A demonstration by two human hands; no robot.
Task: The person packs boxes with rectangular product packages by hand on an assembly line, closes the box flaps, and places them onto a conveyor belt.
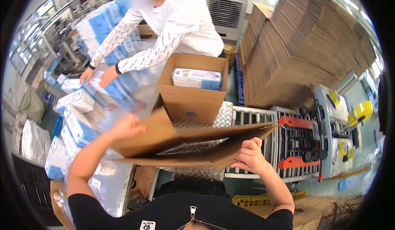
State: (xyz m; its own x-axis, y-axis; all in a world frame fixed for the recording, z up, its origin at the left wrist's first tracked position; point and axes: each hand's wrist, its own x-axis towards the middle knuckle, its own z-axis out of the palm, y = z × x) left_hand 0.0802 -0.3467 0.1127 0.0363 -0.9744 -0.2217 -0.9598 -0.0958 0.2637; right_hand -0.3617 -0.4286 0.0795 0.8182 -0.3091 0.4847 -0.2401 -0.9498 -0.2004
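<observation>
Brown carton (153, 132) pinched in right fingers (248, 148); blurred left fingers (132, 125) perhaps touching.

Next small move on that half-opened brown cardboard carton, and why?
Probably spread the skewed brown cardboard carton squarer: its long walls lie close together, leaving a narrow opening, and the bare right hand holds one end.

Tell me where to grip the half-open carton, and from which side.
Take the half-open carton by the upper edges of its left and right ends, one hand coming from each side. It is skewed, its long near and far walls lying close together with a narrow gap, so the exposed end edges probably give the surest hold. The right hand is at the right end.
</observation>
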